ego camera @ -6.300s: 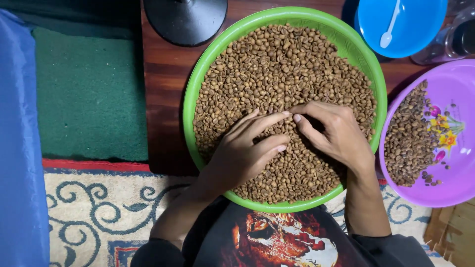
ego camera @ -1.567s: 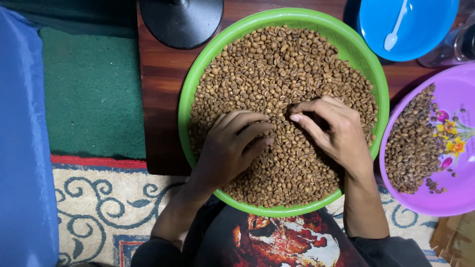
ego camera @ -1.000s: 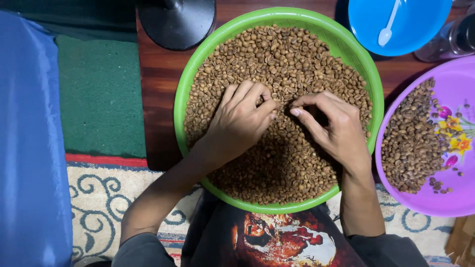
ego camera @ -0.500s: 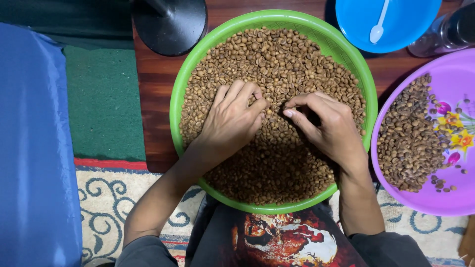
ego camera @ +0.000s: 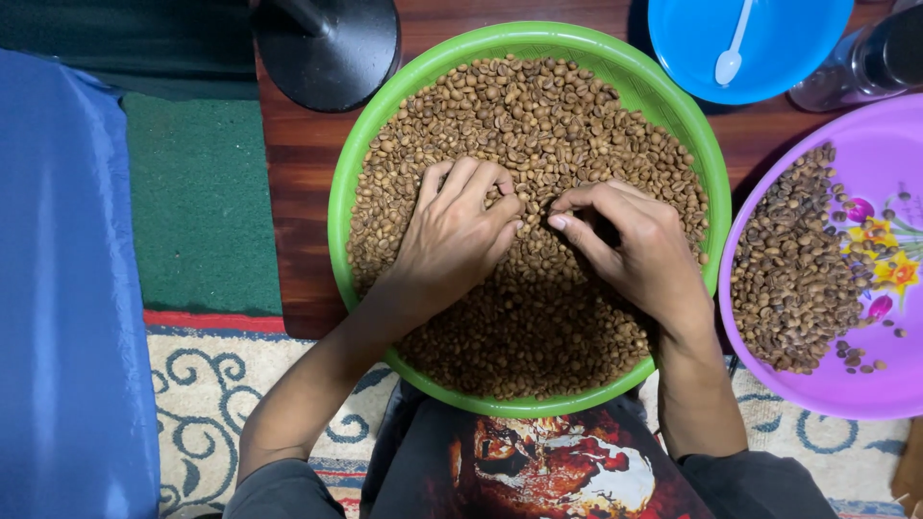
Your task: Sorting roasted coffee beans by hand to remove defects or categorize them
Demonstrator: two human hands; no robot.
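hands, left hand (ego camera: 452, 240) curled, right hand (ego camera: 630, 245) pinching beans (ego camera: 519, 115), mid green basin (ego camera: 358, 163), rim clear.

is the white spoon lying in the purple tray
No, the white spoon lies in the blue dish at the top, while the purple tray to the right holds only a pile of brown beans.

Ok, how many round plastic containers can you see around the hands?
3. The green basin full of beans under both hands, the purple basin with beans at right, and the blue bowl holding a white spoon, top right.
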